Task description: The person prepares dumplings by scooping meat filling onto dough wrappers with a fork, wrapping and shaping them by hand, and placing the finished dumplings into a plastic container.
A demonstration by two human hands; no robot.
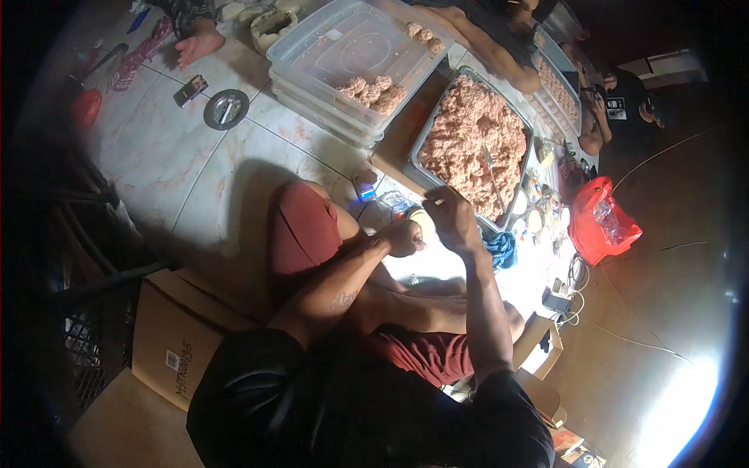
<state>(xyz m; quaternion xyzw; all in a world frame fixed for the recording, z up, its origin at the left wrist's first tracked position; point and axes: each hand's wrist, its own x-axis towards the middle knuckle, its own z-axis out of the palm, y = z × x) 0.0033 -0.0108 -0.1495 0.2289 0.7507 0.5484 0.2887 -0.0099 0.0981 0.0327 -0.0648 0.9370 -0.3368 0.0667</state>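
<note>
My left hand [404,238] is closed, close to a small round pale-yellow thing [424,225]; whether it grips that thing I cannot tell. Just right of it, my right hand [456,221] is bent with its fingers pressed together near the tray's lower corner. What its fingers hold, if anything, is hidden. Beyond both hands stands a grey tray [416,160] heaped with a pink, crumbly, minced-looking mass [472,140]. A thin metal utensil [491,175] sticks into the mass. Bright light washes out the floor below my hands.
Stacked clear plastic boxes [320,109] hold several pink lumps. A round ashtray [226,110] and a small pack [190,91] lie on the tiles. Blue cloth [502,249], a red plastic bag [602,222] and cables are at right. Other people's limbs [199,47] show across the floor.
</note>
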